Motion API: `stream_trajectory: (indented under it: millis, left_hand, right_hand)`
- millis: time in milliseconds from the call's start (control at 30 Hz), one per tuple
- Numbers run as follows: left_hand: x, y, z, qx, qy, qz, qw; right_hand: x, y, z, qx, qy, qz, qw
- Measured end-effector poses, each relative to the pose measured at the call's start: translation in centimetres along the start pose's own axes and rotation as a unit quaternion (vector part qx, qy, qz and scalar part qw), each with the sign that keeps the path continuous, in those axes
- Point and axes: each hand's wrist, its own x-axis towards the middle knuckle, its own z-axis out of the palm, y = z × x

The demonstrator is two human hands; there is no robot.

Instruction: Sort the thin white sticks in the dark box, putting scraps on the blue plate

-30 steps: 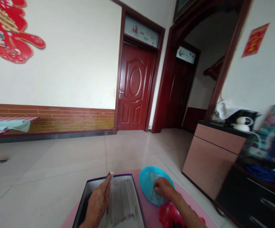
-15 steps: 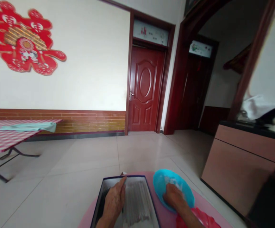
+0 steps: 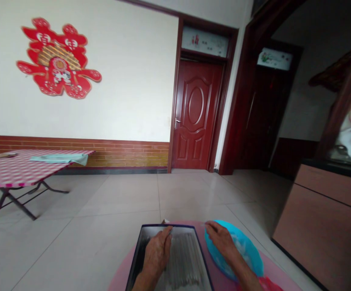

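Observation:
My left hand [image 3: 157,251] is over a shallow, dark-rimmed box [image 3: 198,238], thumb and fingers pinched together; a thin greyish tip shows at the fingertips, too small to name. Rows of slender grey sticks [image 3: 183,258] lie lengthwise in the box, beside that hand. My right hand [image 3: 223,241] is raised at the left rim of a blue plastic bowl [image 3: 256,262]. Its finger and thumb pinch a small clear piece [image 3: 203,224], blurred at the tips. Inside the bowl lie more clear, whitish pieces [image 3: 241,245], partly hidden by my right forearm.
Box and bowl rest on a round pink tabletop [image 3: 123,268]. Something red [image 3: 269,284] lies beside my right forearm. A folding table [image 3: 20,169] with a checked cover stands to the left, a brown cabinet [image 3: 323,226] to the right. A red door [image 3: 198,113] is ahead.
My right hand has come up out of the blue bowl to its left rim, with a small clear piece pinched. The left hand stays over the box. The view has swung slightly left.

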Motion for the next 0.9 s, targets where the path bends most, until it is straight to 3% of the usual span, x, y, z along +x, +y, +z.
stream_trajectory:
  millis: [33, 133, 233, 333, 467, 633, 700, 800, 900]
  left_hand:
    - [0.0, 0.0, 0.0, -0.007, 0.007, 0.003, 1.000]
    - [-0.1, -0.1, -0.2, -0.030, 0.033, 0.020, 0.999]
    - [0.0, -0.2, -0.2, -0.049, 0.052, 0.042, 0.997]
    - [0.0, -0.1, -0.2, -0.055, 0.048, 0.055, 0.996]
    - [0.1, 0.5, -0.4, -0.058, 0.018, 0.038, 0.997]
    - [0.1, 1.0, -0.8, -0.056, 0.000, 0.008, 0.998]
    - [0.0, 0.8, -0.8, -0.057, 0.004, 0.006, 0.998]
    - [-0.2, 0.5, -0.5, -0.051, 0.018, 0.007, 0.998]
    - [-0.3, 0.5, -0.4, -0.047, 0.017, 0.009, 0.999]
  right_hand:
    - [-0.2, -1.1, 1.1, 0.100, -0.011, 0.028, 0.995]
    - [-1.0, -3.7, 5.0, 0.311, -0.033, 0.107, 0.944]
    - [-1.7, -4.8, 8.4, 0.409, -0.034, 0.126, 0.903]
    - [-2.3, -4.5, 10.6, 0.434, -0.021, 0.126, 0.892]
    - [-3.0, -4.0, 11.1, 0.422, -0.036, 0.097, 0.900]
    - [-3.2, -4.7, 10.1, 0.481, -0.051, 0.156, 0.861]
    - [-3.2, -5.0, 9.9, 0.484, -0.047, 0.159, 0.859]
    - [-3.2, -5.0, 9.8, 0.458, -0.027, 0.147, 0.876]
    - [-3.2, -4.8, 9.8, 0.400, -0.014, 0.107, 0.910]
